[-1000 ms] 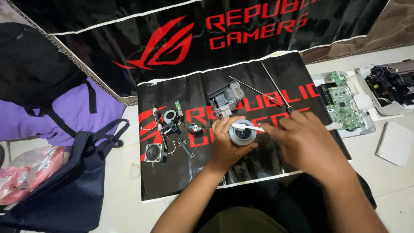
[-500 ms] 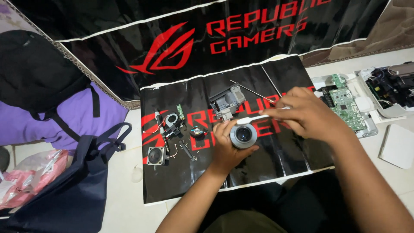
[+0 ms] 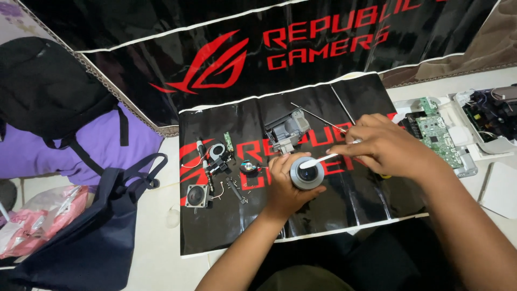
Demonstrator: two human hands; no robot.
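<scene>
Centrally, left hand fingers wrapped around a round grey metal lens barrel, held above the black-and-red printed mat; right hand, at the barrel's two o'clock, pinching a thin white swab stick, tip touching the glass.

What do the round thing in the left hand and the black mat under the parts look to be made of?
The round lens piece looks like a dull grey metal or plastic ring around dark glass, which shines in the middle. The black mat seems to be glossy plastic sheet or vinyl: it creases along folds and reflects the light in streaks.
</scene>
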